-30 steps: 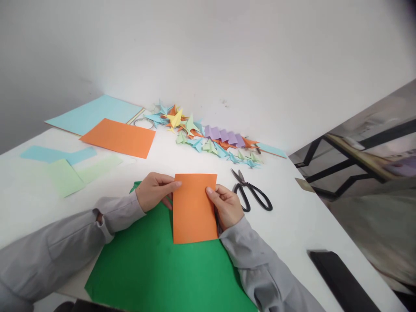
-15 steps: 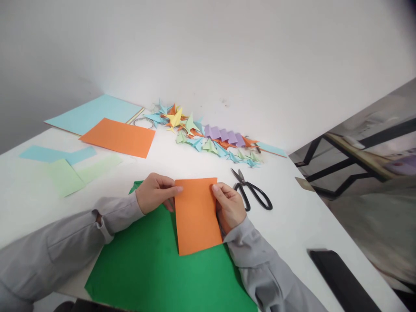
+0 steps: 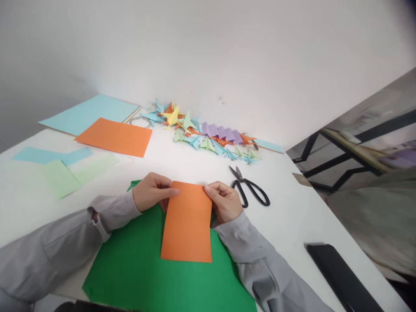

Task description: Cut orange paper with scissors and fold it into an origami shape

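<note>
An orange sheet of paper (image 3: 187, 225) is held up between my two hands above a green sheet (image 3: 139, 268) on the table. At its upper left corner, my left hand (image 3: 152, 192) pinches the edge between thumb and fingers. My right hand (image 3: 225, 201) grips the upper right corner the same way, its other fingers curled partly behind the paper. Just right of that hand lie black-handled scissors (image 3: 249, 187), blades slightly apart and pointing away from me.
Folded paper stars and cranes (image 3: 188, 123) line the wall, with purple pleated paper (image 3: 221, 133) among them. A larger orange sheet (image 3: 113, 137), a light blue stack (image 3: 91, 113) and pale green pieces (image 3: 61, 178) lie left. A black flat object (image 3: 341, 275) sits near the right edge.
The orange paper has turned slightly clockwise, its lower edge swinging left and becoming nearly level. My right hand has shifted a little left with it; both hands keep their pinch.
</note>
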A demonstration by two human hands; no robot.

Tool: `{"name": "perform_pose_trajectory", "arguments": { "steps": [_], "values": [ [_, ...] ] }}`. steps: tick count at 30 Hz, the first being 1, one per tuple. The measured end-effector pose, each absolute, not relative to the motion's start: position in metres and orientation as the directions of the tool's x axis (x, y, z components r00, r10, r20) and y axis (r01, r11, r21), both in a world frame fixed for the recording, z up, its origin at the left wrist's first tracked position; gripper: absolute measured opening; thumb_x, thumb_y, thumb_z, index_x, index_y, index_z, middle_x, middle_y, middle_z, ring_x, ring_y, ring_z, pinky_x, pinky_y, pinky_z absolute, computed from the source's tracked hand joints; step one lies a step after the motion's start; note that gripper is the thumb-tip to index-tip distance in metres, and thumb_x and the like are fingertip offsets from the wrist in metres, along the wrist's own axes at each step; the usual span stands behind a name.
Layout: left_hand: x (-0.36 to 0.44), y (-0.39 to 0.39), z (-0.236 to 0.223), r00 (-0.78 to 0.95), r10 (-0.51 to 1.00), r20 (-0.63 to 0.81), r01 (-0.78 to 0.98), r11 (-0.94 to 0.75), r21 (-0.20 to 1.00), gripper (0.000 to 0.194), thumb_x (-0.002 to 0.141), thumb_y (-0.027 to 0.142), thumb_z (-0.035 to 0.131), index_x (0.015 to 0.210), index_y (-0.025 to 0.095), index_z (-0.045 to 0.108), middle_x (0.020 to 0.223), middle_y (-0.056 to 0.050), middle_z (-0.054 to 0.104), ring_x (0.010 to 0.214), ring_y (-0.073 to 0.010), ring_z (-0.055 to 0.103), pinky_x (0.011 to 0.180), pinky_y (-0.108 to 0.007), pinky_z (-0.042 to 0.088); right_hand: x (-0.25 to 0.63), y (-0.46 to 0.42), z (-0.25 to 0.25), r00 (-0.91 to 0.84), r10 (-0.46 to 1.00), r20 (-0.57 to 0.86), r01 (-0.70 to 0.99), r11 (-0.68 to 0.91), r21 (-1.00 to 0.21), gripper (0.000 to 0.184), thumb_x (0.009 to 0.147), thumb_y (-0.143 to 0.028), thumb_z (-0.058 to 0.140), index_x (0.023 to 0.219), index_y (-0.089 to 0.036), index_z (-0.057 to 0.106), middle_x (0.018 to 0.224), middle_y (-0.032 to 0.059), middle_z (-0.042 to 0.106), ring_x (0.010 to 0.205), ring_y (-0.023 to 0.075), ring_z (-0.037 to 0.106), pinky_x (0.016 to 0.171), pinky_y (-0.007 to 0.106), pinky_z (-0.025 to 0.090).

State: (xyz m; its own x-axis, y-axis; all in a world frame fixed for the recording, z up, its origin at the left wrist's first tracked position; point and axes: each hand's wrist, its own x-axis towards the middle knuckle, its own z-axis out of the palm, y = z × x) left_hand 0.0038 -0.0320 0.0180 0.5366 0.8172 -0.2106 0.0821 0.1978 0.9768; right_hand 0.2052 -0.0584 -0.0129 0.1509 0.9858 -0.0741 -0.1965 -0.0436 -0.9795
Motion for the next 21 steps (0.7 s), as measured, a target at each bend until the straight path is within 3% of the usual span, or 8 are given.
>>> {"name": "perform_pose_trajectory", "arguments": {
  "steps": [5, 10, 21],
  "values": [
    [0.0061, -0.0344, 0.0191, 0.48, 0.866, -0.141, 0.077, 0.118, 0.99, 0.022, 0.067, 0.031, 0.063, 0.055, 0.012, 0.062, 0.052, 0.002, 0.058, 0.046, -0.0094, 0.055, 0.042, -0.019, 0.046, 0.2055, -0.0572, -0.0134, 0.197, 0.977, -0.079, -0.154, -0.049, -0.987, 0.026, 0.052, -0.037, 0.078, 0.053, -0.016, 0.063, 0.04, -0.005, 0.052, 0.036, 0.0035, 0.039, 0.036, 0.017, 0.028],
    [0.0069, -0.0344, 0.0202, 0.432, 0.883, -0.182, 0.055, 0.175, 0.983, 0.02, 0.066, 0.033, 0.064, 0.062, 0.013, 0.066, 0.059, 0.0, 0.064, 0.05, -0.0108, 0.057, 0.044, -0.02, 0.048, 0.2072, -0.0568, -0.0172, 0.207, 0.972, -0.11, -0.158, -0.078, -0.984, 0.025, 0.05, -0.036, 0.079, 0.055, -0.015, 0.066, 0.045, -0.0023, 0.058, 0.039, 0.0051, 0.044, 0.037, 0.017, 0.032],
    [0.0111, -0.0338, 0.0149, 0.314, 0.915, -0.255, 0.017, 0.263, 0.965, 0.025, 0.059, 0.036, 0.069, 0.06, 0.012, 0.067, 0.057, -0.002, 0.063, 0.051, -0.0133, 0.057, 0.045, -0.024, 0.048, 0.2034, -0.0592, -0.0126, 0.226, 0.963, -0.146, -0.166, -0.11, -0.98, 0.028, 0.048, -0.039, 0.079, 0.053, -0.015, 0.066, 0.044, -0.0007, 0.059, 0.037, 0.0062, 0.045, 0.035, 0.018, 0.035]
  ]
}}
